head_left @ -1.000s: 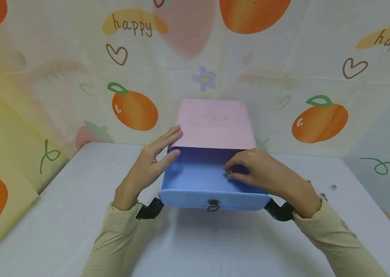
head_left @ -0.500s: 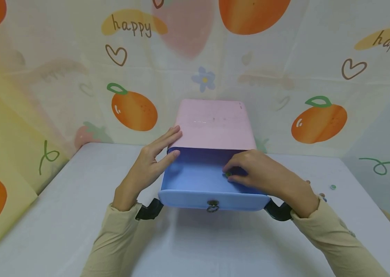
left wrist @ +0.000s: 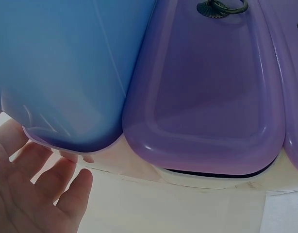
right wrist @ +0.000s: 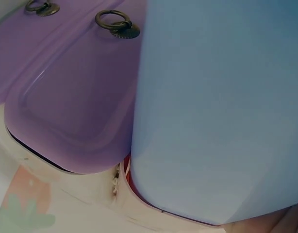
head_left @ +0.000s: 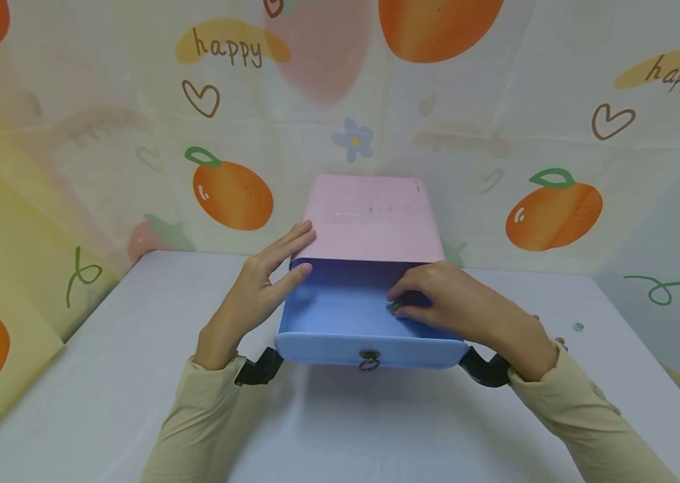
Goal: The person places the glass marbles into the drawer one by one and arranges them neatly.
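Small green bead [head_left: 397, 306] is pinched by the fingertips of the right hand [head_left: 461, 305] inside the pulled-out blue drawer [head_left: 340, 312], low over its floor near the right wall. The pink cabinet [head_left: 373, 218], set at the table's [head_left: 104, 376] far edge, is steadied by the flat, open-fingered left hand [head_left: 255, 295] at its left front corner. A bounce or roll out of the drawer is judged possible if the bead is released carelessly.
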The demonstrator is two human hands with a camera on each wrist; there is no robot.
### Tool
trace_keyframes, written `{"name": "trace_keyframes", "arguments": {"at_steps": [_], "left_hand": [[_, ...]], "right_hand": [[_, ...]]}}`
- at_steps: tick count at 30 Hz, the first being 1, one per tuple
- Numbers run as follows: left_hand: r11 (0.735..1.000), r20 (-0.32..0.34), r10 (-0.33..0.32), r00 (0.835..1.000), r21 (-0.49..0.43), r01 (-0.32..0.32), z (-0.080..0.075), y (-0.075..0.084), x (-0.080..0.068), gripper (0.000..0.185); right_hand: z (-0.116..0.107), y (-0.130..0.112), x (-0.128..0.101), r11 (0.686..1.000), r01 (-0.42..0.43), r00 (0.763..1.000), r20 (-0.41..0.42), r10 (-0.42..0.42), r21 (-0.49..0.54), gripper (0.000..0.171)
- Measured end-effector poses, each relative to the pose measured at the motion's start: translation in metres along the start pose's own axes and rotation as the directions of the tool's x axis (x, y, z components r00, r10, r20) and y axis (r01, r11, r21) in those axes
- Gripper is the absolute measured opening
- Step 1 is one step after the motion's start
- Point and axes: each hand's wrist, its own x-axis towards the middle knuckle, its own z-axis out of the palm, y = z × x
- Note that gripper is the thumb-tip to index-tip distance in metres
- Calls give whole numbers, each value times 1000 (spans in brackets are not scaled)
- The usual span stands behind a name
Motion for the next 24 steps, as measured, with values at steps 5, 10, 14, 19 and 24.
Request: {"name": "trace_keyframes", "arguments": {"at_steps": [5,10,14,19,24], "left_hand": [[1000,-2,1,1000,0,-1,0,-2,0,51],[1000,-2,2,1000,3,-2,0,-3,0,51],[1000,-3,5,1000,2,-5,0,-1,0,51],[1000,-2,-1,1000,-5,1,0,-1,0,51],[1000,0,-4,1000,-9,4,0,-2,0,51]], "right_hand": [[-1,-1,-3,1000,3,999,-36,-4,-14,18],[-3,-4,-10,1000,-4,997,-79,4,4,19],[-4,-4,-16,999,44,988,-149,-42,6,20],[-8,-3,-23,995,103,963,-251,-100,-1,24],[-11,0,-31,996,90,952,-292,-90,-11,26]]}}
